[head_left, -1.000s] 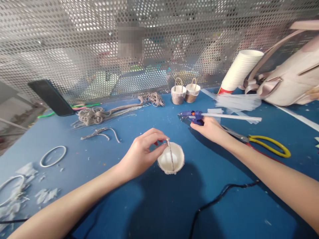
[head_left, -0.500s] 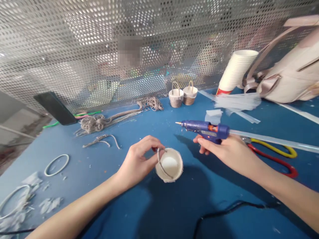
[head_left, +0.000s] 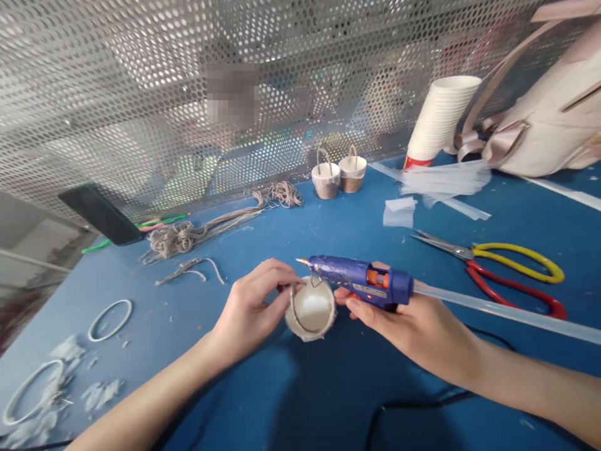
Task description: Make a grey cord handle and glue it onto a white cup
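A small white paper cup (head_left: pixel 315 311) stands on the blue table, its open mouth facing up. My left hand (head_left: pixel 256 300) pinches one end of a cord handle (head_left: pixel 297 311) at the cup's far left rim; the cord arcs down across the opening. My right hand (head_left: pixel 399 319) is wrapped round a blue hot glue gun (head_left: pixel 352 275) with a long clear glue stick (head_left: pixel 507 310) in its back. The gun's nozzle points left, over the cup's far rim near my left fingertips. Whether the nozzle touches the rim I cannot tell.
Scissors (head_left: pixel 469 252) with yellow and red handles lie at the right. Behind are two finished cups with handles (head_left: pixel 326 181), bundled cord (head_left: pixel 173 238), stacked paper cups (head_left: pixel 434 119), clear strips (head_left: pixel 444 178) and a bag (head_left: pixel 539 131). A phone (head_left: pixel 101 214) leans at the left; a black cable (head_left: pixel 413 404) runs in front.
My right hand has brought the glue gun left and nearer, from beside the cup to over its far rim. The scissors are now fully uncovered. My left hand still pinches the cord.
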